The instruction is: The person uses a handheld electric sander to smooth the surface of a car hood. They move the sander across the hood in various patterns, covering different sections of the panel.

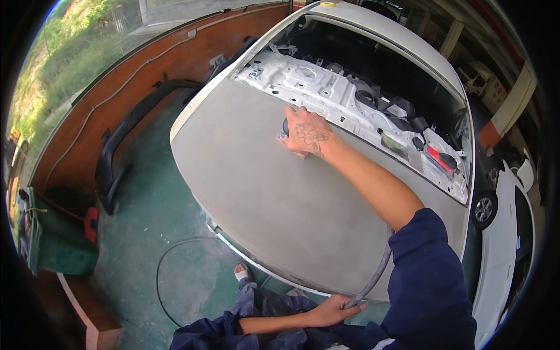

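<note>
My right hand (309,133) reaches far over a car's matt grey trunk lid (262,186). Its fingers are closed around a small hand sander (283,135), which lies against the panel near its far edge and is mostly hidden by the palm. Close to my body, my left hand (332,312) grips a grey flexible hose (378,269) at the panel's near edge. From there the hose curves up and passes out of sight behind my right sleeve. Where its far end joins is hidden.
Beyond the panel lies a bare white metal shelf (309,76) with belts and a red part (440,158). A black bumper (111,146) leans by the orange wall at left. A green bin (67,245) stands nearer. A dark cable (160,274) loops over the floor. A white car (496,268) is at right.
</note>
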